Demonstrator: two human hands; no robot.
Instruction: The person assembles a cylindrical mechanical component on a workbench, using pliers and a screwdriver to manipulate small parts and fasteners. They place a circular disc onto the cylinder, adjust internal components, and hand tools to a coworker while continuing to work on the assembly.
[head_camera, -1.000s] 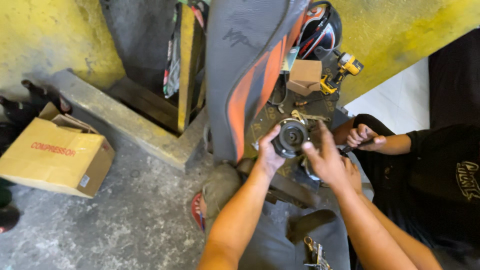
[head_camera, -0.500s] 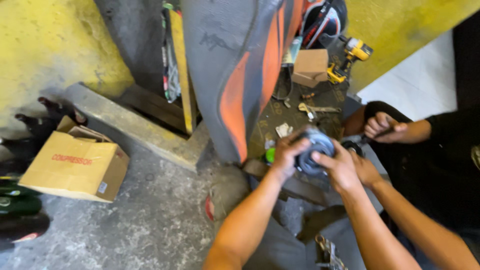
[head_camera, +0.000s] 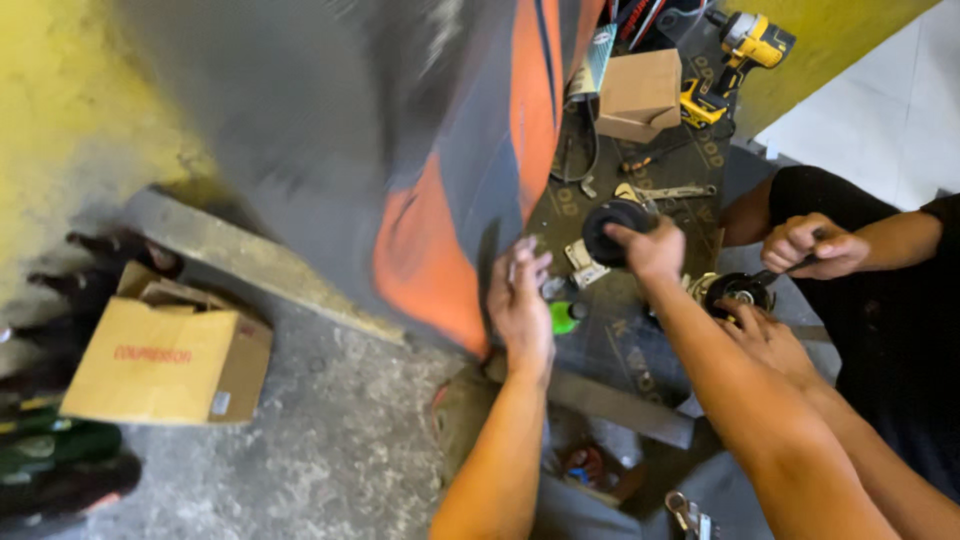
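Grey concrete floor (head_camera: 330, 450) and yellow walls frame a cluttered dark mat (head_camera: 640, 340). Over that mat, the right hand (head_camera: 650, 248) closes its fingers on a round black disc-shaped part (head_camera: 612, 228), held just above the surface. The left hand (head_camera: 520, 305) is open, fingers spread, beside the edge of a large grey and orange panel (head_camera: 440, 200). Opposite, a co-worker's two hands (head_camera: 810, 245) work a tool on another black round part (head_camera: 738, 292). Farther off sit a yellow cordless drill (head_camera: 745, 50) and a brown cardboard box (head_camera: 165, 360).
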